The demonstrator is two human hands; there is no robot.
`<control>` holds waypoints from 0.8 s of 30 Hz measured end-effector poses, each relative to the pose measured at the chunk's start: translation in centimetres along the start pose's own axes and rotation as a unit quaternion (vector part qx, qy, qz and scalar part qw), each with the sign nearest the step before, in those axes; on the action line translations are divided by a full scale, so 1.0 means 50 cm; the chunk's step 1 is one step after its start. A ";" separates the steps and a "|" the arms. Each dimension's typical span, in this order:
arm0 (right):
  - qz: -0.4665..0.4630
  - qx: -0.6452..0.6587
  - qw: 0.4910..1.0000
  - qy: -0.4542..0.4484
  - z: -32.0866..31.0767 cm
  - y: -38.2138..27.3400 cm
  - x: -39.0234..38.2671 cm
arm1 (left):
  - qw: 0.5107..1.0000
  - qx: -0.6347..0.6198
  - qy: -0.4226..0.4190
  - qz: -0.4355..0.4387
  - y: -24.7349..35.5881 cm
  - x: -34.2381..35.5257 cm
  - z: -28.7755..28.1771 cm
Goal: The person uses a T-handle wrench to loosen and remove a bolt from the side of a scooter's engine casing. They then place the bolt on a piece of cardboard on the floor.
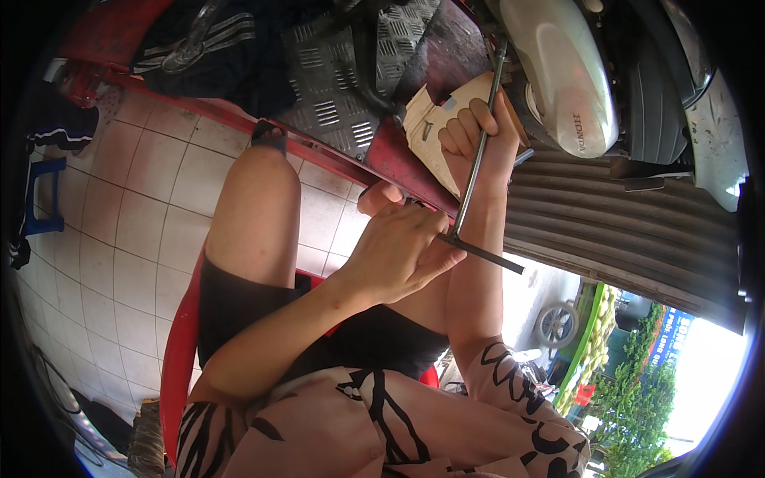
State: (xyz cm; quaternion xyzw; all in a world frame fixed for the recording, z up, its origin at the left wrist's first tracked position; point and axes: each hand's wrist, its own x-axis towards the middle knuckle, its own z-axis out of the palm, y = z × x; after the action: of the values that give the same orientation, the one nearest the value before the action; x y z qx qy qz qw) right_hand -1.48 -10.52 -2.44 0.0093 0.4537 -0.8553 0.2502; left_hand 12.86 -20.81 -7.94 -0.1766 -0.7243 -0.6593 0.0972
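A long metal T-handle wrench (480, 151) slants up from my lap to the underside of the motorbike at the upper right. My left hand (402, 247) is closed round its crossbar, one end of which sticks out past my thumb. Higher up, my right hand (482, 139) wraps its fingers about the shaft. The wrench's far tip reaches the motorbike beside a pale silver cover (558, 72); what it meets there is too small to make out. Just below my right hand, the end of another metal rod (523, 156) shows.
A piece of cardboard (422, 127) with a small bolt on it lies on the red lift platform (390, 163). Beside it is a treaded metal plate (319, 115). I sit on a red chair (179, 342) over white floor tiles (151, 215). A blue stool (48, 195) stands far left.
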 end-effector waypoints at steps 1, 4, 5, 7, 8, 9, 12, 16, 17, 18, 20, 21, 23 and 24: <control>0.003 0.001 1.000 0.002 0.000 -0.002 -0.001 | 1.000 -0.005 -0.002 0.002 0.001 0.001 0.001; -0.003 -0.030 0.999 0.023 0.004 -0.008 -0.010 | 1.000 -0.013 -0.009 0.001 0.003 0.000 0.002; 0.001 -0.027 0.999 0.019 0.001 -0.009 -0.010 | 1.000 -0.011 -0.009 -0.002 0.003 0.001 0.003; 0.009 -0.020 1.000 0.009 -0.003 -0.009 -0.010 | 1.000 -0.004 -0.010 -0.005 0.002 0.001 0.004; 0.013 -0.019 1.000 0.015 -0.004 -0.009 -0.010 | 1.000 -0.001 -0.011 -0.006 0.002 0.000 0.005; 0.016 -0.017 1.000 0.020 -0.004 -0.008 -0.010 | 1.000 0.003 -0.012 -0.006 0.001 0.000 0.006; 0.011 -0.031 0.999 0.028 0.002 -0.008 -0.014 | 1.000 0.008 -0.011 -0.007 0.005 -0.002 0.007; 0.009 -0.052 0.999 0.014 0.000 -0.015 -0.008 | 0.999 0.016 -0.017 -0.022 0.001 0.001 0.003; 0.015 -0.040 0.999 -0.005 -0.002 -0.015 -0.006 | 0.999 0.022 -0.015 -0.021 0.001 0.001 0.001; 0.022 -0.028 0.999 -0.025 -0.005 -0.016 -0.005 | 0.999 0.028 -0.013 -0.020 0.002 0.001 -0.001; 0.026 -0.005 0.998 -0.054 -0.010 -0.015 0.001 | 0.998 0.064 0.006 -0.021 0.010 0.002 -0.008; 0.025 0.007 0.998 -0.064 -0.012 -0.014 0.006 | 0.996 0.083 0.015 -0.021 0.013 0.003 -0.011; 0.016 0.036 0.997 -0.067 -0.008 -0.010 0.008 | 0.994 0.102 0.039 0.007 0.017 0.005 -0.014; 0.009 0.053 0.997 -0.059 -0.001 -0.010 0.006 | 0.992 0.112 0.050 0.021 0.020 0.006 -0.016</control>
State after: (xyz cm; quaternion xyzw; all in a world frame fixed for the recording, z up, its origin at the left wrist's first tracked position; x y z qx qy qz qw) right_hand -1.99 -10.37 -2.19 -0.0239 0.3922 -0.8747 0.2840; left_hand 12.88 -21.49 -6.84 -0.1462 -0.7841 -0.5797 0.1666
